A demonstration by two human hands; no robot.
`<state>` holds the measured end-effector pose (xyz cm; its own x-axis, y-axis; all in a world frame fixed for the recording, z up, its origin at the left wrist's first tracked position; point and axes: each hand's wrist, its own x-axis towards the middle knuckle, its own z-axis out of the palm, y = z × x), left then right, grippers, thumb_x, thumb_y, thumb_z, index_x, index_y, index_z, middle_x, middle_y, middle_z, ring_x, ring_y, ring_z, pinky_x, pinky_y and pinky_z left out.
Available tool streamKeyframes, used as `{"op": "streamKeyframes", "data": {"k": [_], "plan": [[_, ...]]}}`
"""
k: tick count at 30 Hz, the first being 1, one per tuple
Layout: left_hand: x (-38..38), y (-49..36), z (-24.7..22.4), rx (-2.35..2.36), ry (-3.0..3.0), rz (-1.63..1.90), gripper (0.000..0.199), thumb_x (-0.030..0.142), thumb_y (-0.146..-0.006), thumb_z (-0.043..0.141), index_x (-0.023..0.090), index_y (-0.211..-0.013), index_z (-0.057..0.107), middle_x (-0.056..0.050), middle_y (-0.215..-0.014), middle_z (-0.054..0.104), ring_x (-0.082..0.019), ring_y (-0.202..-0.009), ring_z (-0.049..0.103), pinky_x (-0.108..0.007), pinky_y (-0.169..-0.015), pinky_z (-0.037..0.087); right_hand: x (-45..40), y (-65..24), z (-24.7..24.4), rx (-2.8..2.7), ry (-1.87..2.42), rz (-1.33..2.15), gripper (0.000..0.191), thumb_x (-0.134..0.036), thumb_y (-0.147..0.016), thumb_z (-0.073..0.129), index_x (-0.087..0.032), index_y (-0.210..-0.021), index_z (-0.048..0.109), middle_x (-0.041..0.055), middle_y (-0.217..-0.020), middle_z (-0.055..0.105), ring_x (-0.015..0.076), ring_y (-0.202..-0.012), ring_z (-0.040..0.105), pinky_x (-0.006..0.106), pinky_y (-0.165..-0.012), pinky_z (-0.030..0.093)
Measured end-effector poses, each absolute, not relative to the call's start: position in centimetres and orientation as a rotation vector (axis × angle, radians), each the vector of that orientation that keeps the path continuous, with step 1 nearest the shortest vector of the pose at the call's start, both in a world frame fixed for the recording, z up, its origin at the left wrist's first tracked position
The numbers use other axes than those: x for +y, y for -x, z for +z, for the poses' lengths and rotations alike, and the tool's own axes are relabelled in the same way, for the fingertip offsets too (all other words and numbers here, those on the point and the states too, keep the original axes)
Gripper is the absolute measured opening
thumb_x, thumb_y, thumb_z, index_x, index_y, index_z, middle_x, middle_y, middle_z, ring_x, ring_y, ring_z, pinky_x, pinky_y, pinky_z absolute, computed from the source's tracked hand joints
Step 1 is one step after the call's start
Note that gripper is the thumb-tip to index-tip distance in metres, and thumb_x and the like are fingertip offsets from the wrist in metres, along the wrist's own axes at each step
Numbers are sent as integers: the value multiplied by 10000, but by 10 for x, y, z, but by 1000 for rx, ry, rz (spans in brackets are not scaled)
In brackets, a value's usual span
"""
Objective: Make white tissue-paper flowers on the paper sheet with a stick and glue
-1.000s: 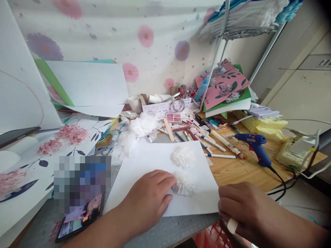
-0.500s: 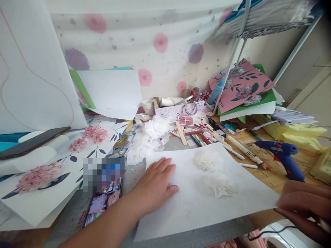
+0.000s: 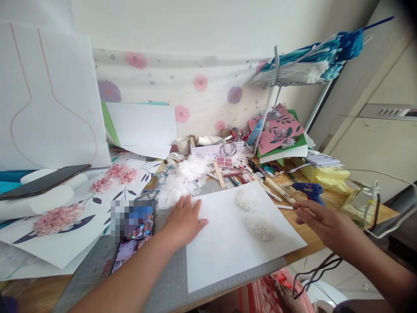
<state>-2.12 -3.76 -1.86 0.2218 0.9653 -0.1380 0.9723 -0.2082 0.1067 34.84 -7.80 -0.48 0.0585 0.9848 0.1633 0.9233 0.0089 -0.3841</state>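
My left hand (image 3: 184, 221) lies flat with fingers spread at the left edge of a white paper sheet (image 3: 221, 252). Two fluffy white ruffled flower heads, one upper (image 3: 247, 201) and one lower (image 3: 260, 228), rest on the sheet's right half. My right hand (image 3: 317, 224) hovers beyond the sheet's right edge, fingers loosely stretched and apart. Its fingertips are close to a white marker (image 3: 284, 207) and in front of a blue glue gun (image 3: 308, 189); whether they touch the marker I cannot tell. Nothing shows in that hand.
A phone (image 3: 135, 239) lies left of the sheet on a grey cutting mat (image 3: 163, 278). White fluff (image 3: 176, 187), a wooden stick (image 3: 219, 174) and several pens lie behind. Pink-flower artwork (image 3: 58, 219) spreads at left. Dark cables (image 3: 317, 271) hang below the right hand.
The view has shifted, showing more wall and floor. My right hand has left the sheet's right corner and moved up toward the marker and glue gun. My left hand stays on the sheet.
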Motion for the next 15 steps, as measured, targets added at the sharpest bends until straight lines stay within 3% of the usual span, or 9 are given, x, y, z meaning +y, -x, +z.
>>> {"op": "streamKeyframes", "data": {"k": [3, 7, 9, 11, 15], "plan": [[-38, 21, -18, 1873, -2326, -61, 672, 527, -859, 408, 145, -1409, 337, -209, -1503, 205, -407, -1373, 147, -504, -1078, 222, -66, -347, -10, -1961, 2085, 287, 333, -445, -881, 406, -219, -1006, 617, 90, -998, 694, 304, -907, 633, 400, -748, 443], [-38, 21, -18, 1884, -2332, -71, 662, 527, -861, 396, 154, -1404, 344, -205, -1500, 217, -398, -1373, 162, -506, -1074, 225, -54, -350, -17, -1951, 2162, 380, 297, -370, -881, 422, -194, -795, 643, 71, -755, 692, 253, -730, 645, 347, -648, 433], [-39, 20, -18, 1885, -2332, -73, 664, 529, -861, 391, 154, -1407, 339, -200, -1502, 215, -396, -1373, 165, -504, -1072, 230, -49, -347, -19, -1938, 2180, 429, 313, -345, -899, 421, -182, -746, 639, 65, -723, 684, 220, -691, 642, 325, -633, 440], [-39, 20, -18, 1883, -2334, -65, 667, 527, -859, 389, 150, -1407, 339, -201, -1503, 213, -401, -1373, 160, -503, -1072, 225, -46, -342, -21, -1937, 2187, 465, 304, -328, -913, 441, -165, -759, 645, 60, -735, 680, 192, -689, 635, 315, -647, 459], [-39, 21, -18, 1875, -2325, -23, 671, 514, -851, 404, 138, -1404, 346, -206, -1498, 224, -411, -1371, 156, -516, -1071, 215, -42, -332, -27, -1963, 2202, 452, 233, -343, -914, 523, -136, -960, 621, 42, -914, 647, 155, -791, 620, 338, -728, 511]]}}
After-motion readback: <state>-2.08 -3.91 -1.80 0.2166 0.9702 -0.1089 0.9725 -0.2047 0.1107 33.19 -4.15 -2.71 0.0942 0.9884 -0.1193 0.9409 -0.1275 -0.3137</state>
